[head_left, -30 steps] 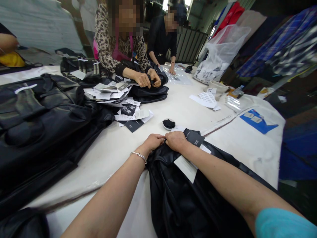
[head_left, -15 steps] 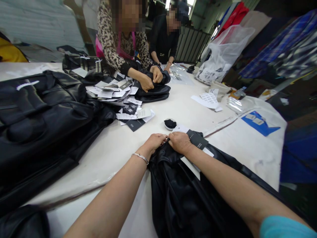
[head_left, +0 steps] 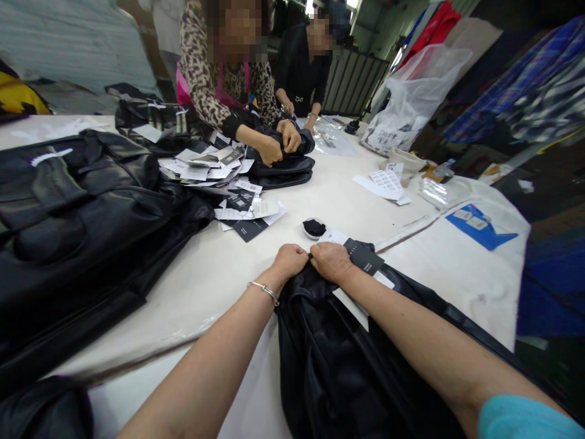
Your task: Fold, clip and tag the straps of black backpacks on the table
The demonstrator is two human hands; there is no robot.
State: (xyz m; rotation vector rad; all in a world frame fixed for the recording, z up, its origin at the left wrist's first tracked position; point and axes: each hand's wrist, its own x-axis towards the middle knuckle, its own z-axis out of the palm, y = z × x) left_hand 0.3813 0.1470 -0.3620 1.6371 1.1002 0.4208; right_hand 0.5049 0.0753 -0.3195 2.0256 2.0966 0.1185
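Observation:
A shiny black leather-look garment [head_left: 320, 353] lies in front of me, its upper edge bunched between my hands. My left hand [head_left: 291, 259], a metal bangle at its wrist, is closed at that edge with the fingertips turned out of sight. Right beside it, my right hand [head_left: 329, 261] pinches the same edge, and a small dark bit shows between the two. Under and beside my right wrist are a dark hang tag [head_left: 364, 256] and a white tag [head_left: 351, 309]. Just beyond my hands stands a small white dish holding black material [head_left: 314, 228].
On the white table [head_left: 219, 286], a pile of tags [head_left: 205, 166] lies ahead left, with large black garments [head_left: 77, 213] beside it. Across the table, two people work; one handles a dark garment [head_left: 286, 171]. Label sheets [head_left: 386, 183] and a blue card [head_left: 479, 225] lie right.
My left hand has turned slightly, its fingers now curled more tightly and its bangle shifted a little. My right hand stays almost in place. The farther person's hand has moved in front of their body.

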